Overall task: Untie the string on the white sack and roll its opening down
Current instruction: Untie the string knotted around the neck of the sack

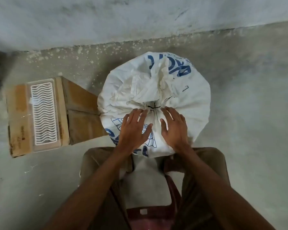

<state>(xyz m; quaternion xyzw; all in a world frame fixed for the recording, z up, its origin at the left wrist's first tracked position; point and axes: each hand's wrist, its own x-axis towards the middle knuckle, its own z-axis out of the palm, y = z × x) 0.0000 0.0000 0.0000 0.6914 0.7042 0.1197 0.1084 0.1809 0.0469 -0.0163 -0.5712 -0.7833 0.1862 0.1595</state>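
A full white woven sack (186, 100) with blue print stands on the floor in front of me. Its neck is gathered and bound by a thin dark string (154, 107), and the loose mouth of the sack flops away above the knot. My left hand (134, 128) lies flat on the sack just left of the tied neck, fingers spread. My right hand (174, 128) lies flat just right of it, fingertips close to the string. Neither hand holds anything.
A brown cardboard box (80, 117) with a clear plastic tray (43, 113) on top sits left of the sack, touching it. A grey wall (106, 19) runs behind. My knees (98, 161) and a reddish stool (150, 213) are below the sack.
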